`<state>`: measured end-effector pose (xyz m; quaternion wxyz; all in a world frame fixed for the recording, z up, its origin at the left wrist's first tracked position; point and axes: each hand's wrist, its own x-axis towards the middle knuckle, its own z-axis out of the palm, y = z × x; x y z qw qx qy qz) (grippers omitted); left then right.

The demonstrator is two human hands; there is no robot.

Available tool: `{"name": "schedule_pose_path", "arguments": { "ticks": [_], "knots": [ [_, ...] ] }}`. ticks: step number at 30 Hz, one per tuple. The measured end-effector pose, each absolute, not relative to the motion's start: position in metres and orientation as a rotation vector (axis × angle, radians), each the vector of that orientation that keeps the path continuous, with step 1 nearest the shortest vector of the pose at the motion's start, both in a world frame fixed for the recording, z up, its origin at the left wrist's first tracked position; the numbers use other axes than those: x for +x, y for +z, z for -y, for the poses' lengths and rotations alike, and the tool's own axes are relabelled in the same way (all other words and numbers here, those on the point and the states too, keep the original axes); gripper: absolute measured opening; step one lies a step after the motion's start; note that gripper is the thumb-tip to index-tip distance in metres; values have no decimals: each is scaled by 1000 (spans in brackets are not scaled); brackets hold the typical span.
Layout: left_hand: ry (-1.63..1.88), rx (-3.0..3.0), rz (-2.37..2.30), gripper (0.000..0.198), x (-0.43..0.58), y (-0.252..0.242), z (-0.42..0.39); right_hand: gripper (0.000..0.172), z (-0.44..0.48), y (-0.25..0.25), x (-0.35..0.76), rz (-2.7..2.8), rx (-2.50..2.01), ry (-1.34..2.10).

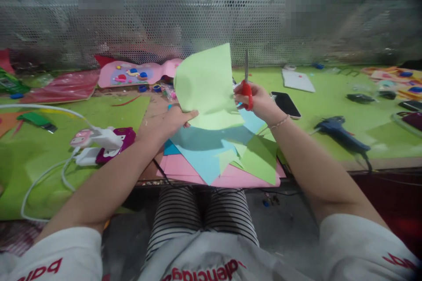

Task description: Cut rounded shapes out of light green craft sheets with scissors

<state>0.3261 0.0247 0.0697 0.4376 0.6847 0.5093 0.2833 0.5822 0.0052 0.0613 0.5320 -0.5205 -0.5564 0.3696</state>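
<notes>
A light green sheet of paper [206, 83], rounded along its left side, is raised above the table. My left hand [181, 119] pinches its lower left edge between thumb and fingers. Just off the sheet's right edge, my right hand [259, 101] grips red-handled scissors [247, 90] by the loops, blades pointing up. Whether the blades are parted is hard to see. Beneath the raised sheet lie a light blue sheet [198, 149], a brighter green sheet [262, 156], pale green scraps [227, 160] and pink sheets [180, 167] at the front edge.
A purple power strip [127, 138] with white plugs and cables sits at left. On the right are a phone [286, 104], a blue glue gun [343, 134] and a white card [298, 80]. Pink decorated foam [132, 73] lies by the perforated metal screen [211, 13].
</notes>
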Motion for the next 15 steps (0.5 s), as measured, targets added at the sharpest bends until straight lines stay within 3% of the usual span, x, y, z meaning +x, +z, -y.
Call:
{"name": "schedule_pose_path", "arguments": {
  "ticks": [7,15],
  "knots": [
    [373,1750,-981,22,314,55,-40,37,-5,67,591,1268,-1195,877],
    [684,1610,-1005,21,318,52,-37,32,-7,64,588,1244,-1264,828]
  ]
}}
